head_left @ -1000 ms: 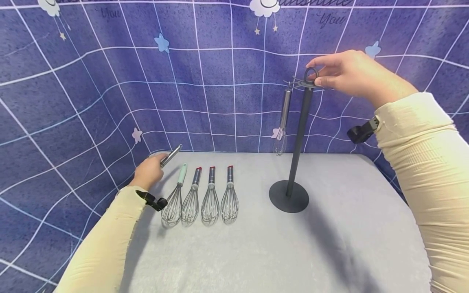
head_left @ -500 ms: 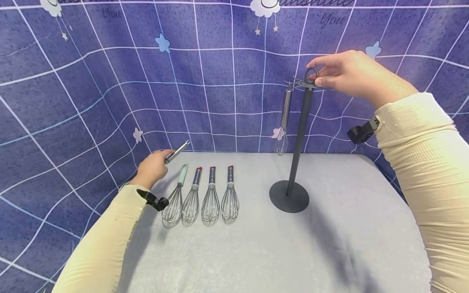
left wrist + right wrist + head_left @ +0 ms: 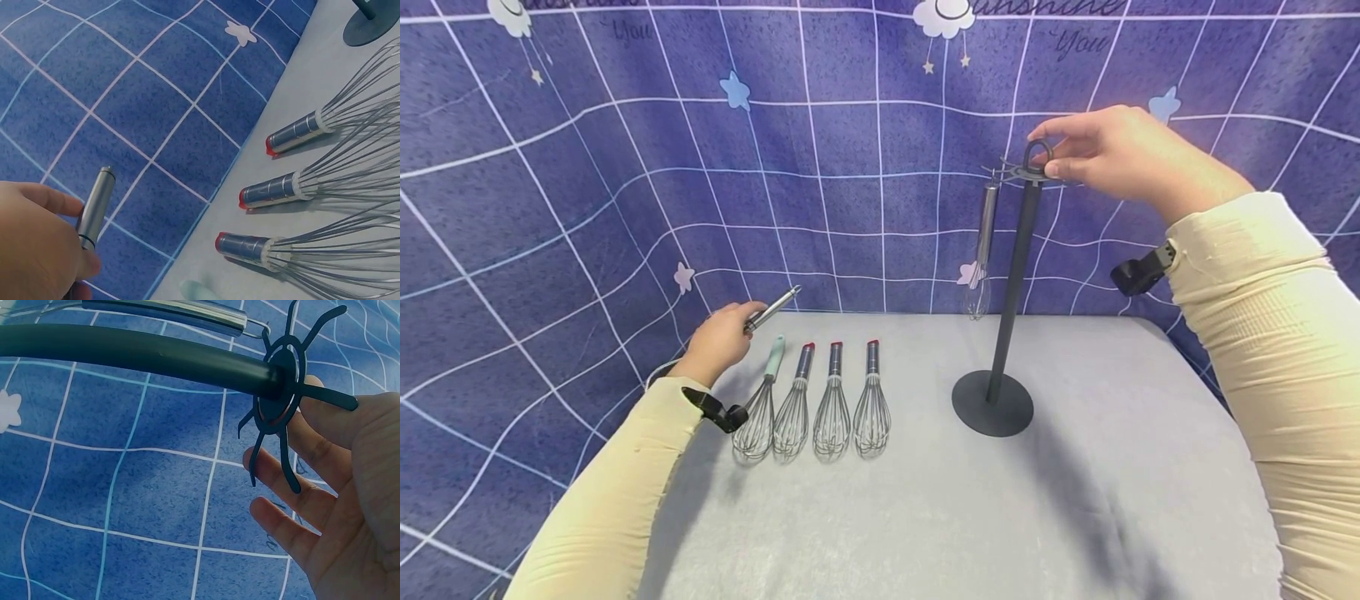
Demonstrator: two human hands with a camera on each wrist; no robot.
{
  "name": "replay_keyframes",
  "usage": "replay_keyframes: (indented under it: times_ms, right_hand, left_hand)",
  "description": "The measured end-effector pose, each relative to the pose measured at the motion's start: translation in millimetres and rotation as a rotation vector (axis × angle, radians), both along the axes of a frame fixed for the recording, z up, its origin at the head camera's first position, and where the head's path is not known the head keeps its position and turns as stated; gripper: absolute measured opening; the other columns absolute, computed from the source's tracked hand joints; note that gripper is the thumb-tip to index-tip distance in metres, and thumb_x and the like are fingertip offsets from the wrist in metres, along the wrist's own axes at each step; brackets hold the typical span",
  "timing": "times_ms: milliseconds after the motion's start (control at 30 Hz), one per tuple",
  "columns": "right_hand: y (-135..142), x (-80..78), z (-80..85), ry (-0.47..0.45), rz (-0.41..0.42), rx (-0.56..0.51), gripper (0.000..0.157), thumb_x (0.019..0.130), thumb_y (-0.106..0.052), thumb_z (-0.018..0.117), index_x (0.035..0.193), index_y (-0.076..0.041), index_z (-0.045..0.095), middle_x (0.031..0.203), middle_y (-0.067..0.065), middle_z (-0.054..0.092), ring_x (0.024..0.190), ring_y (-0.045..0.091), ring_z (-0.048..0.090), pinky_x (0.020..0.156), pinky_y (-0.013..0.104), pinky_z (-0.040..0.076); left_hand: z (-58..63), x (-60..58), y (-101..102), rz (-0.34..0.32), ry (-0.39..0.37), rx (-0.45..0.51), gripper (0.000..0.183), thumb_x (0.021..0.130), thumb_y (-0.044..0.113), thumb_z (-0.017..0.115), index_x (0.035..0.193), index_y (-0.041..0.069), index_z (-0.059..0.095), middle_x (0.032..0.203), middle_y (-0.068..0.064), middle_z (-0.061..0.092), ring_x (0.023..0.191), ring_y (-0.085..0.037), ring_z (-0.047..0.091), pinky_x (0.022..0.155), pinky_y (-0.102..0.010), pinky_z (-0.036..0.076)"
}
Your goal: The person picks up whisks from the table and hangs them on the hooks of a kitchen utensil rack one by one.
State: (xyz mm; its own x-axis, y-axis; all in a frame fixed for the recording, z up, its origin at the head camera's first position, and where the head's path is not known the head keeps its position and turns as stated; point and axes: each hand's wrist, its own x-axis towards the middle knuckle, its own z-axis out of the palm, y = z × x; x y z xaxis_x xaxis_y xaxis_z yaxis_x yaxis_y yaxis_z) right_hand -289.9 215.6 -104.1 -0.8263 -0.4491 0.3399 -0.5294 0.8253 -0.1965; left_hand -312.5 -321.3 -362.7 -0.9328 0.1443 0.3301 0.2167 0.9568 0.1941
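My left hand point(image 3: 718, 337) grips a slim silver-handled utensil point(image 3: 98, 205) above the table's left back area. Its handle slants up to the right, with a small loop at the tip; the hand hides its other end. My right hand point(image 3: 1123, 158) pinches the top ring of a black hook stand point(image 3: 1011, 292), which stands on a round base. Thumb and forefinger are at the ring, while the other fingers spread behind the hooks in the right wrist view. A small silver whisk point(image 3: 983, 233) hangs by its loop from a left hook.
On the grey table point(image 3: 910, 517) lie several whisks in a row: a mint-handled whisk point(image 3: 760, 408) at the left, then red-tipped, silver-handled whisks point(image 3: 832, 408). A blue grid-patterned cloth point(image 3: 850, 208) rises behind the table and along its left side.
My left hand has moved slightly up and to the right with the silver-handled utensil, whose handle now leans further right. The right hand keeps its hold on the stand's ring.
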Motion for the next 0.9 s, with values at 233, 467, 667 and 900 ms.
replay_keyframes:
  times_ms: [233,467,667,900]
  right_hand:
    - [0.2,0.0,-0.6,0.0,0.008,-0.008,0.042,0.104,-0.024,0.058,0.145,-0.017,0.054,0.127,0.012,0.069,0.111,0.034,0.067,0.088,0.048,0.047]
    - [0.4,0.4,-0.8,0.002,0.005,-0.009,0.042,0.104,-0.024,0.058,0.145,-0.017,0.054,0.127,0.012,0.069,0.111,0.033,0.067,0.088,0.047,0.047]
    - [0.6,0.9,-0.2,0.006,0.01,-0.004,0.042,0.104,-0.023,0.058,0.145,-0.016,0.054,0.127,0.012,0.068,0.113,0.036,0.066,0.09,0.05,0.047]
    - [0.3,1.6,0.7,0.01,0.008,0.011,0.042,0.104,-0.024,0.057,0.145,-0.017,0.053,0.128,0.012,0.068,0.113,0.036,0.066,0.09,0.051,0.047]
  left_hand:
    - [0.5,-0.2,0.5,-0.03,0.013,0.031,0.047,0.093,0.001,0.063,0.138,0.009,0.056,0.109,-0.022,0.064,0.098,-0.042,0.064,0.086,-0.06,0.049]
    - [1.2,-1.1,3.4,0.01,0.019,-0.008,0.043,0.095,0.011,0.065,0.137,0.013,0.057,0.112,-0.019,0.066,0.094,-0.041,0.066,0.079,-0.06,0.051]
    - [4.3,0.0,4.3,0.022,0.035,-0.034,0.041,0.094,0.013,0.064,0.135,0.017,0.059,0.114,-0.017,0.067,0.091,-0.04,0.067,0.072,-0.061,0.053]
    - [8.2,-0.3,5.5,0.02,0.01,-0.038,0.041,0.094,0.012,0.06,0.135,0.018,0.059,0.112,-0.014,0.068,0.09,-0.037,0.066,0.07,-0.061,0.052]
